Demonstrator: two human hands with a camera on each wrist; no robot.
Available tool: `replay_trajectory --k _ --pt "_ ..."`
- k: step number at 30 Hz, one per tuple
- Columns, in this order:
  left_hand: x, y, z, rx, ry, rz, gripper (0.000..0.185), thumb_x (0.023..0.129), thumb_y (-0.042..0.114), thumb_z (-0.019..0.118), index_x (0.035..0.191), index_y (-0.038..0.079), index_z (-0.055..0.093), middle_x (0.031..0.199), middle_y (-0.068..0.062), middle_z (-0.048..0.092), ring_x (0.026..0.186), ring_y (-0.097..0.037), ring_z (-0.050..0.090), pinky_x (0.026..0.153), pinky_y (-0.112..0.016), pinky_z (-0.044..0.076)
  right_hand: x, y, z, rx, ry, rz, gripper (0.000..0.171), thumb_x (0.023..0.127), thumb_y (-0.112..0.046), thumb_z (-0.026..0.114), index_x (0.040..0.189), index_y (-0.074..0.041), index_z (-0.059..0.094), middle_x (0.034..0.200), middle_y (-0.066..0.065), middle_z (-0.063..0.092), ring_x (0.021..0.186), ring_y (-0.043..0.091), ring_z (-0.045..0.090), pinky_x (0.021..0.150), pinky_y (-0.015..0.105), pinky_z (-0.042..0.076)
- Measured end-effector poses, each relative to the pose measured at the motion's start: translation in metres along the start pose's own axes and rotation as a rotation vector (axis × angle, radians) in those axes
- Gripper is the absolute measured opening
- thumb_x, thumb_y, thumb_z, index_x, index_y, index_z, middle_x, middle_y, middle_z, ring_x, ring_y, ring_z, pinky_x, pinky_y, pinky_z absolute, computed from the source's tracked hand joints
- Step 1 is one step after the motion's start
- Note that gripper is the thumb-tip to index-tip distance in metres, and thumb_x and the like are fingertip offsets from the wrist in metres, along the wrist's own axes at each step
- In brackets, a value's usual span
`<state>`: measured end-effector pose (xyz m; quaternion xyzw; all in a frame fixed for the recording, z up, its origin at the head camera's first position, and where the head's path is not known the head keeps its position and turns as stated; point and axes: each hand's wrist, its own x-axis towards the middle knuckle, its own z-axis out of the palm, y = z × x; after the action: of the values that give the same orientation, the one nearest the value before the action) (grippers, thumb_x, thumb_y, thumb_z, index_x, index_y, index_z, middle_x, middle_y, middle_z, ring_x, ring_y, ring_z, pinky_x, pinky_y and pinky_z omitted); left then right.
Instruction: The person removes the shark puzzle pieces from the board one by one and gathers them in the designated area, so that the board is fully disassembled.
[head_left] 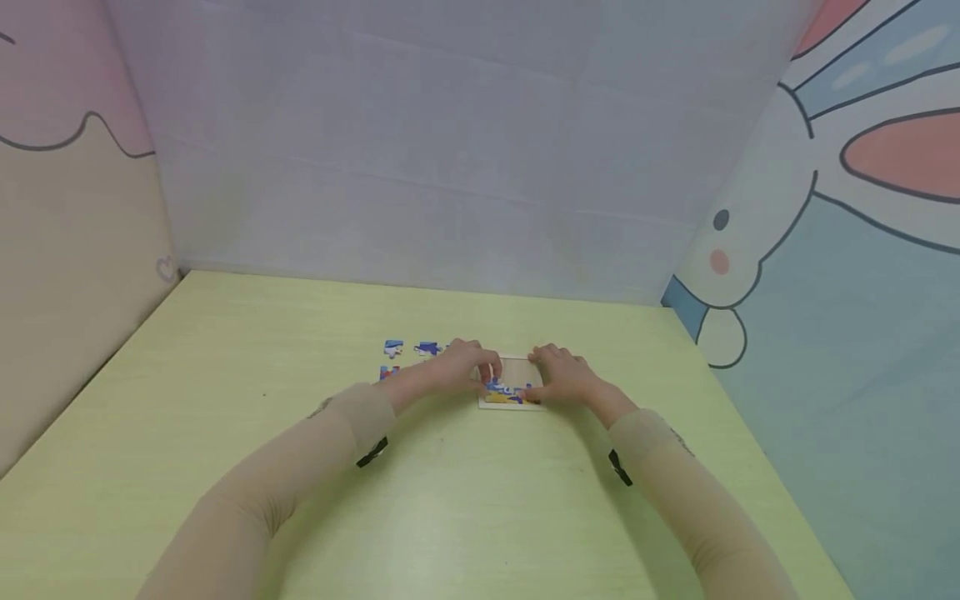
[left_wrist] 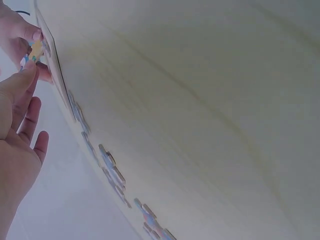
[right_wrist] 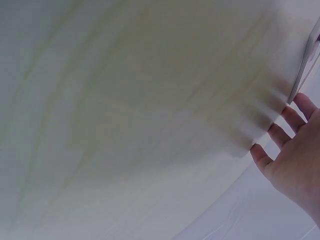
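A shallow wooden puzzle tray (head_left: 510,407) lies on the table, its near part filled with blue, white and yellow jigsaw pieces (head_left: 504,396). Bare wood shows in its far part. My left hand (head_left: 455,367) is over the tray's left side. In the left wrist view it pinches a yellow and blue puzzle piece (left_wrist: 36,51) between thumb and index finger, the other fingers loosely bent. My right hand (head_left: 564,377) rests at the tray's right edge, fingers spread and thumb by the laid pieces. In the right wrist view its fingertips (right_wrist: 257,150) touch down beside the tray.
Loose jigsaw pieces (head_left: 428,348) lie left of the tray, partly hidden behind my left hand and forearm. The pale yellow table (head_left: 465,500) meets a light curtain (head_left: 420,167) at the back. Printed panels (head_left: 847,317) stand along both sides.
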<state>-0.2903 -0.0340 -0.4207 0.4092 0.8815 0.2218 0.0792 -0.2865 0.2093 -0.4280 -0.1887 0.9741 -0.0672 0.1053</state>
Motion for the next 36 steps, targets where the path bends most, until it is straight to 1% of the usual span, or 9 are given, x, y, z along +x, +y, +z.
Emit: replay_trajectory --k 5,7,12,16,20,24,27,31,36 --pt "-0.003 -0.001 -0.008 0.008 0.019 0.025 0.025 0.082 0.016 0.074 0.103 0.018 0.062 0.092 0.008 0.068 0.096 -0.017 0.054 0.099 -0.050 0.030 0.000 -0.001 -0.001 0.013 0.004 0.003 0.081 0.079 -0.060 0.065 0.139 -0.011 0.043 0.144 0.013 0.040 0.129 0.036 0.038 0.100 0.061 0.030" --pt "-0.006 -0.001 -0.012 -0.001 0.018 0.020 0.025 0.081 0.016 0.074 0.103 0.018 0.062 0.092 0.008 0.068 0.096 -0.019 0.055 0.099 -0.050 0.030 0.000 0.000 -0.001 0.013 0.007 0.006 0.081 0.078 -0.060 0.065 0.139 -0.011 0.042 0.143 0.012 0.041 0.128 0.035 0.039 0.100 0.061 0.031" --pt "-0.015 -0.002 -0.022 -0.036 0.016 -0.011 0.023 0.082 0.015 0.073 0.103 0.017 0.062 0.090 0.007 0.066 0.099 -0.024 0.056 0.093 -0.044 0.037 0.000 -0.001 -0.001 0.014 0.014 0.011 0.083 0.078 -0.060 0.066 0.139 -0.010 0.040 0.140 0.012 0.044 0.126 0.035 0.041 0.099 0.060 0.032" --pt "-0.025 -0.005 -0.030 -0.076 0.029 -0.035 0.022 0.083 0.014 0.073 0.101 0.017 0.062 0.088 0.007 0.065 0.097 -0.024 0.059 0.088 -0.040 0.043 0.000 -0.001 -0.002 0.017 0.006 0.017 0.084 0.078 -0.060 0.065 0.140 -0.011 0.039 0.142 0.012 0.042 0.128 0.035 0.040 0.101 0.060 0.031" --pt "-0.035 -0.010 -0.037 -0.102 0.027 -0.057 0.021 0.082 0.015 0.074 0.100 0.018 0.062 0.085 0.009 0.064 0.098 -0.023 0.058 0.089 -0.039 0.044 0.000 -0.001 -0.002 0.017 0.005 0.017 0.085 0.077 -0.061 0.065 0.140 -0.011 0.039 0.142 0.012 0.042 0.128 0.034 0.040 0.101 0.059 0.031" --pt "-0.045 -0.015 -0.043 -0.136 0.014 -0.044 0.021 0.081 0.015 0.074 0.099 0.017 0.063 0.085 0.009 0.064 0.098 -0.023 0.058 0.090 -0.040 0.042 -0.001 -0.001 -0.002 0.015 0.015 0.007 0.085 0.077 -0.062 0.065 0.140 -0.010 0.039 0.142 0.012 0.042 0.128 0.034 0.041 0.100 0.058 0.032" --pt "-0.054 -0.018 -0.047 -0.165 0.007 -0.038 0.021 0.081 0.014 0.074 0.099 0.017 0.063 0.085 0.009 0.064 0.094 -0.022 0.059 0.088 -0.042 0.044 -0.001 -0.001 -0.002 0.013 0.018 0.001 0.084 0.078 -0.061 0.064 0.140 -0.009 0.039 0.142 0.013 0.042 0.127 0.034 0.041 0.100 0.058 0.032" --pt "-0.066 -0.021 -0.049 -0.195 0.001 -0.060 0.021 0.081 0.013 0.074 0.099 0.016 0.063 0.086 0.008 0.064 0.093 -0.021 0.059 0.091 -0.045 0.044 -0.002 -0.002 -0.002 0.015 0.017 0.001 0.083 0.078 -0.060 0.065 0.139 -0.009 0.040 0.141 0.013 0.043 0.127 0.035 0.041 0.100 0.059 0.032" --pt "-0.080 -0.024 -0.052 -0.198 -0.002 -0.074 0.021 0.081 0.014 0.074 0.098 0.018 0.063 0.088 0.008 0.063 0.094 -0.022 0.059 0.093 -0.047 0.043 -0.003 -0.002 -0.002 0.020 0.012 -0.001 0.083 0.078 -0.058 0.066 0.139 -0.008 0.040 0.142 0.013 0.043 0.127 0.035 0.041 0.100 0.059 0.032"
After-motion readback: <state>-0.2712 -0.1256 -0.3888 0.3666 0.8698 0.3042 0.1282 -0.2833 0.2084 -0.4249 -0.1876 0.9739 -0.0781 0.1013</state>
